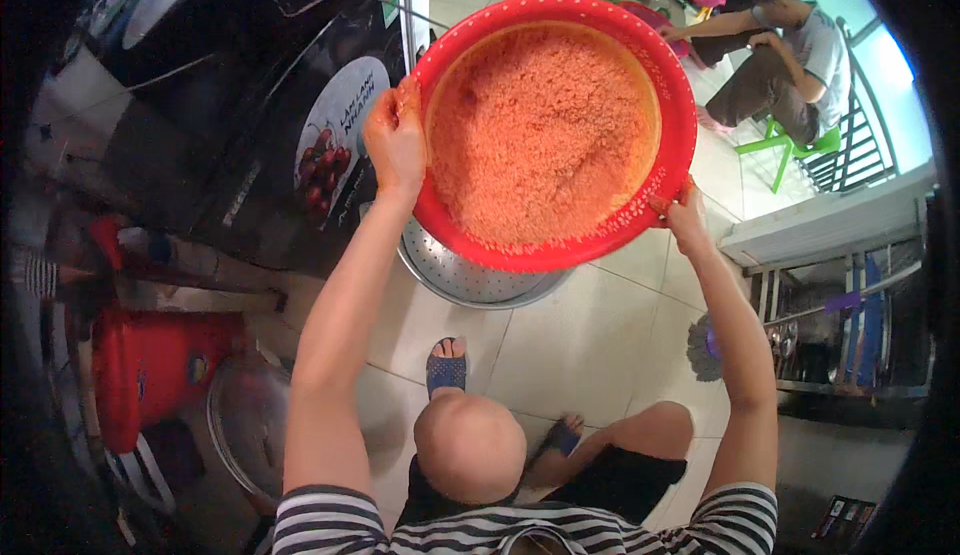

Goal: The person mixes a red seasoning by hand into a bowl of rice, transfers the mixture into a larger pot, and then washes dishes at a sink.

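Observation:
A red plastic basin (679,104) with white dots on its rim is held up in front of me. Orange-red grain, rice-like in look (540,134), fills much of it, and some grains stick to the near rim. My left hand (397,134) grips the rim on the left side; orange stains show on its fingers. At the lower right, my right hand (681,213) holds the rim, also stained orange. Beneath the basin, partly hidden by it, a perforated metal steamer pan (480,273) stands low down near the tiled floor.
A dark appliance (225,119) with a printed label fills the left. A red container (169,375) and a round metal lid (251,420) sit lower left. On the right are a mop head (703,348) and a metal rack (847,322). Another person (795,67) sits on a green stool (787,146).

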Demonstrator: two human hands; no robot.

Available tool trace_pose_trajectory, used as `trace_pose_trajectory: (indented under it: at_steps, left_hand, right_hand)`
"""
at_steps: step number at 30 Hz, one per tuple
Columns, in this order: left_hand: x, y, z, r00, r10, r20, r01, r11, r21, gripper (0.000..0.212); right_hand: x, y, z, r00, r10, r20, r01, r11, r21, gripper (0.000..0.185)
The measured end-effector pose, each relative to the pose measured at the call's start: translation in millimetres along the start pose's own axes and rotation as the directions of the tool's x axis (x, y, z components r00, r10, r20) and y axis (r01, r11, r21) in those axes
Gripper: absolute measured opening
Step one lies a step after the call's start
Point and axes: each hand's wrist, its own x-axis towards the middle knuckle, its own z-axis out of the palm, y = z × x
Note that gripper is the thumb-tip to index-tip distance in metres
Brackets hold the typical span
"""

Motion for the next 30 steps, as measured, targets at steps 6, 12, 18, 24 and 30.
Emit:
trace_pose_trajectory:
  at_steps: [6, 12, 18, 24, 30]
  left_hand:
    - [13, 80, 17, 0.986, 0.144, -0.079, -0.132, 0.981, 0.141, 0.034]
    - [17, 94, 25, 0.998, -0.015, -0.062, 0.031, 0.965, 0.259, 0.026]
    - [23, 103, 28, 0.995, 0.053, -0.089, -0.033, 0.977, 0.213, 0.026]
    - [27, 117, 40, 0.986, 0.099, -0.132, -0.071, 0.976, 0.204, 0.023]
    - [30, 122, 33, 0.984, 0.137, -0.117, -0.11, 0.971, 0.21, 0.022]
  right_hand:
    - [26, -27, -15, 0.998, -0.065, 0.014, 0.063, 0.994, 0.093, 0.044]
    - [48, -35, -33, 1.0, -0.003, 0.024, 0.005, 0.999, -0.05, 0.039]
    - [44, -38, -39, 0.993, -0.109, 0.05, 0.116, 0.981, -0.155, 0.041]
    - [53, -53, -39, 0.998, -0.064, 0.02, 0.066, 0.991, -0.121, 0.044]
    - [52, -65, -26, 0.983, -0.173, -0.067, 0.157, 0.967, -0.202, 0.042]
